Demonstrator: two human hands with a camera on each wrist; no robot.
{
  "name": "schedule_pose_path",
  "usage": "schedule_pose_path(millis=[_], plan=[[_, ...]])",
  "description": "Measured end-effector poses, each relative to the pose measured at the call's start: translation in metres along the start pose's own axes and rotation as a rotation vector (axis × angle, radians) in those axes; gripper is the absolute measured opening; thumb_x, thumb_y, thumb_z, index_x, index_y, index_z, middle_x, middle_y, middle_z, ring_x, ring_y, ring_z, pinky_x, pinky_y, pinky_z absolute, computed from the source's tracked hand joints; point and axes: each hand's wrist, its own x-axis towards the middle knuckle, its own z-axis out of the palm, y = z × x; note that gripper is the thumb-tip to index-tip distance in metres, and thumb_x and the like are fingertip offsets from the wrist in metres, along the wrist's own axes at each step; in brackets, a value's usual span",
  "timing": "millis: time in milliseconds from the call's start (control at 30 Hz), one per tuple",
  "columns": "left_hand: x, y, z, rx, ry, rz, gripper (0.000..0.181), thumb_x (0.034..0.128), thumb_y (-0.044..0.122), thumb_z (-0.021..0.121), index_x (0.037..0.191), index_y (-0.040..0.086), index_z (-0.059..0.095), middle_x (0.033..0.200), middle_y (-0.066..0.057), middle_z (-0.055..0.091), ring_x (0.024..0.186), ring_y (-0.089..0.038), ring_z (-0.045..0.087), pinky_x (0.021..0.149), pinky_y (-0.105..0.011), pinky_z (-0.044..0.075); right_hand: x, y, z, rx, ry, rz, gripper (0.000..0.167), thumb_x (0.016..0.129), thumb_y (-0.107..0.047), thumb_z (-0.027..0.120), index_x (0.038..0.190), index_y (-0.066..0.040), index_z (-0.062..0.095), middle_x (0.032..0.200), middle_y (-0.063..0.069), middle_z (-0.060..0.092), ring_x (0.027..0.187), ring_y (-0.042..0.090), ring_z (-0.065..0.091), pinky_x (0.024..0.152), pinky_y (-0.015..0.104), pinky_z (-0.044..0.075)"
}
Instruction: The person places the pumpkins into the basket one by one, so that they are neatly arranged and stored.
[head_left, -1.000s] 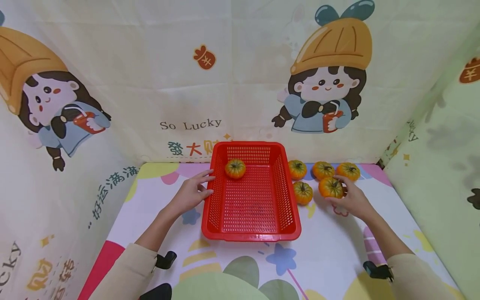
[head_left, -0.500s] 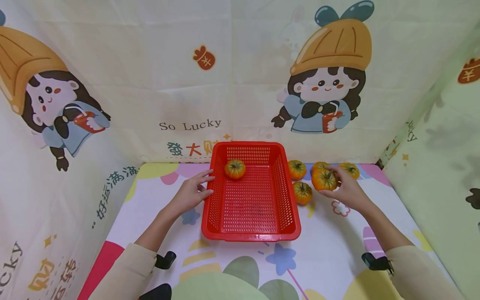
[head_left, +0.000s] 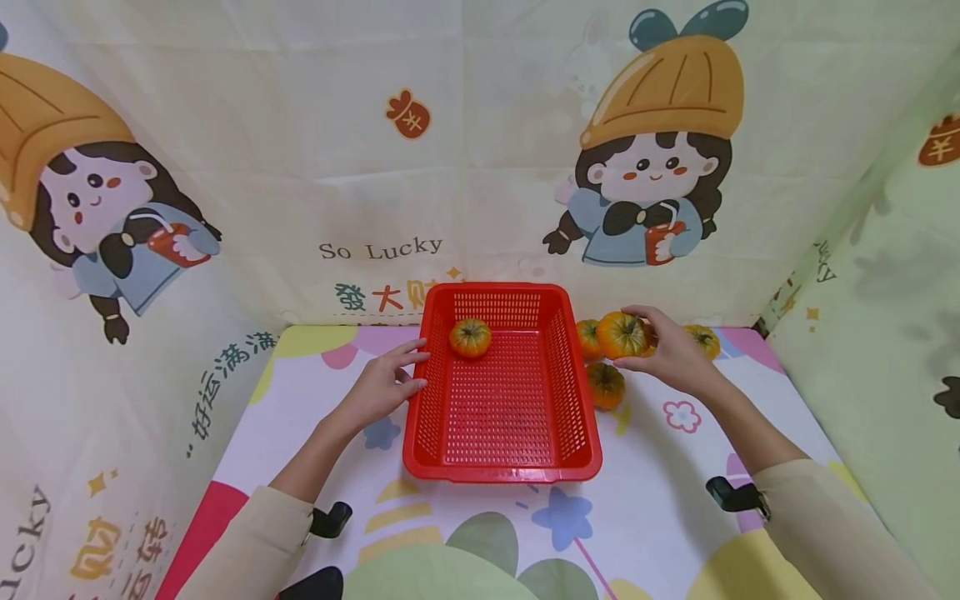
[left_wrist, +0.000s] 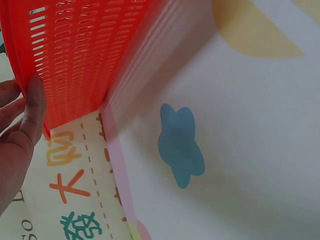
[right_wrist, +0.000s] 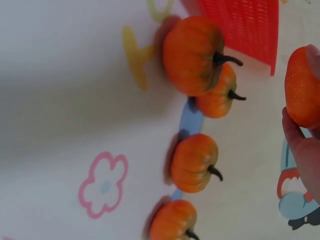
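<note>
The right hand [head_left: 672, 352] holds an orange pumpkin [head_left: 622, 335] between thumb and fingers, raised just right of the red basket [head_left: 502, 475]. In the right wrist view the held pumpkin [right_wrist: 303, 87] is at the right edge, apart from the others. The left hand [head_left: 381, 385] touches the basket's left rim with loosely spread fingertips; in the left wrist view the hand [left_wrist: 17, 135] rests at the basket's side [left_wrist: 75, 60]. One pumpkin [head_left: 470, 338] sits inside the basket near its back left corner.
Beside the basket's right wall stand two pumpkins, a front one [head_left: 606, 386] and a back one [head_left: 588, 338]. Another pumpkin [right_wrist: 195, 163] is partly hidden behind the right hand in the head view, and one [head_left: 703, 340] stands farther right. A printed cloth wall rises behind the table.
The right hand has carried its pumpkin left and up, from among the right-hand pumpkins toward the basket's right rim. The left hand and basket have stayed in place.
</note>
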Motion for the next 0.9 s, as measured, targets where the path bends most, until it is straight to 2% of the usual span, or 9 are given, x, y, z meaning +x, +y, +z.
schedule_pose_path(millis=[333,600,900], plan=[[0.000,0.000,0.000,-0.007,0.000,0.006,0.055,0.0932,0.008,0.075,0.145,0.005,0.059,0.163,-0.005,0.043,0.084,-0.019,0.066,0.071,-0.027,0.061,0.022,-0.027,0.013,0.019,-0.060,-0.024,0.088,0.082,-0.027,0.089,0.154,-0.012,0.040,0.151,0.017,0.048,0.132,0.038,0.051,0.094,0.054,0.059],[0.001,-0.001,0.000,-0.007,-0.002,0.006,0.055,0.0935,0.009,0.075,0.146,0.005,0.058,0.164,-0.005,0.042,0.085,-0.018,0.066,0.072,-0.027,0.062,0.042,-0.042,0.020,0.007,-0.123,-0.009,0.087,0.082,-0.025,0.089,0.154,-0.015,0.040,0.152,0.015,0.048,0.133,0.038,0.050,0.097,0.055,0.058],[0.000,0.000,-0.001,-0.011,0.004,0.004,0.055,0.0930,0.008,0.075,0.145,0.004,0.059,0.163,-0.005,0.043,0.085,-0.019,0.066,0.072,-0.028,0.062,0.064,-0.056,0.026,0.021,-0.159,-0.002,0.083,0.085,-0.021,0.086,0.154,-0.014,0.040,0.153,0.014,0.048,0.137,0.037,0.048,0.102,0.056,0.055]])
